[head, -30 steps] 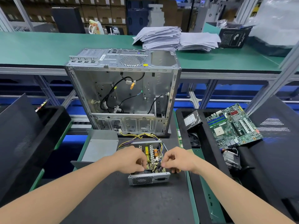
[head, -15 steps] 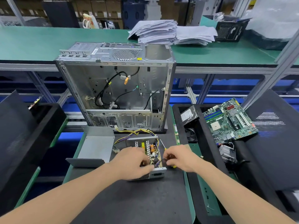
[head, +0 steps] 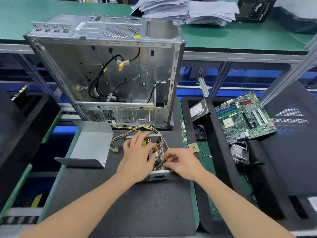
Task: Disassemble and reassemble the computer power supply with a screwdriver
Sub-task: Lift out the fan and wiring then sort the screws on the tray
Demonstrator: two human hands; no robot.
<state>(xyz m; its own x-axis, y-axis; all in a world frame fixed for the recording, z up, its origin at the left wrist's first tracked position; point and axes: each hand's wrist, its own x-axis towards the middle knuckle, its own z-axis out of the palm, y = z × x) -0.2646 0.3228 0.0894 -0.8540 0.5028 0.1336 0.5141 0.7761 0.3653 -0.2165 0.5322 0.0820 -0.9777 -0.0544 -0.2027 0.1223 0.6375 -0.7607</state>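
Observation:
The opened power supply (head: 158,176) sits on the black mat (head: 137,203), its circuit board (head: 151,143) exposed and its yellow and purple wire bundle (head: 137,128) trailing toward the case. My left hand (head: 139,157) lies across the board with fingers stretched to its far edge. My right hand (head: 181,164) pinches at the board's near right corner. A screwdriver (head: 165,143) lies beside the unit on the right; its thin shaft shows and the handle is mostly hidden under my right hand. The removed grey metal cover (head: 92,146) rests to the left.
An empty computer case (head: 106,66) stands upright just behind the power supply. A black tray (head: 217,152) on the right holds a motherboard (head: 243,115), a hard drive (head: 199,109) and a heatsink (head: 239,153). A CPU chip (head: 193,148) and a memory stick (head: 183,133) lie between. Another black tray (head: 25,121) stands left.
My left hand has gone from pinching at the board's near side to lying spread across it, fingers reaching the far edge. My right hand stays at the near right corner.

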